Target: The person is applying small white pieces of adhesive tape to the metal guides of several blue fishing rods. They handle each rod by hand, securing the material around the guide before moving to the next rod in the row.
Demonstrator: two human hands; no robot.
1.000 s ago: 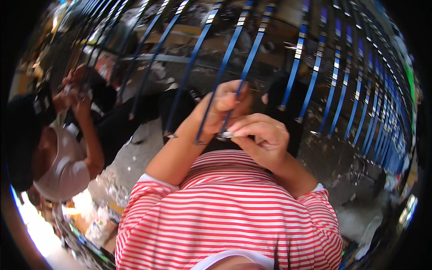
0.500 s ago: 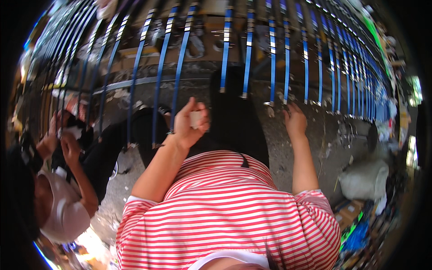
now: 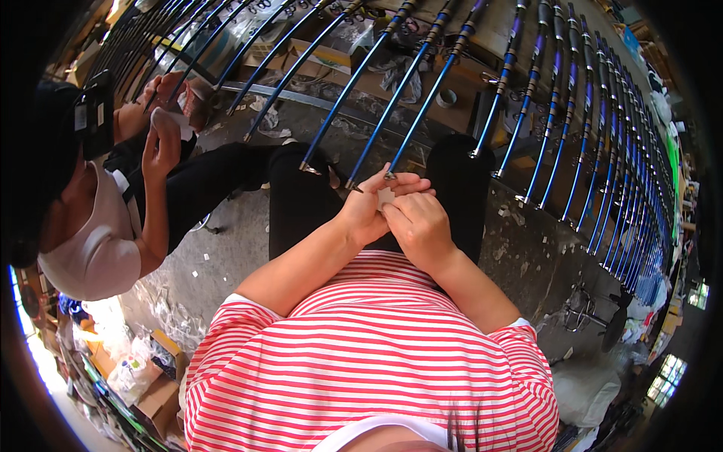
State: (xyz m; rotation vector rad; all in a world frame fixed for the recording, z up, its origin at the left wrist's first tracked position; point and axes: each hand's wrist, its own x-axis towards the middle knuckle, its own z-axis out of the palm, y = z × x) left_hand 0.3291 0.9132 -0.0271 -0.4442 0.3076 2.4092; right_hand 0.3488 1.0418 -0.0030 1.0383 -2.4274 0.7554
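My left hand (image 3: 367,209) cradles a small white piece (image 3: 385,197), perhaps paper or a sticker backing, with its fingers stretched to the right. Over that palm, my right hand (image 3: 423,227) is closed, thumb and fingertips pinching at the white piece's edge. Whether anything separate sits in the pinch is too small to tell. Just beyond my hands, blue fishing rods (image 3: 410,113) lie side by side in a long row, their lower ends pointing toward me. One rod's end (image 3: 389,175) comes right up to my left fingers; contact is unclear.
At the left, a co-worker in a light top (image 3: 98,252) sits with raised hands near other rods. A metal bar (image 3: 301,102) runs behind the rod ends. Cardboard boxes (image 3: 160,399) stand at lower left, and a pale sack (image 3: 584,392) lies at lower right.
My right hand has left the rod ends on the right and come to my left hand, closing at the white piece. My view has turned, shifting the rods and co-worker.
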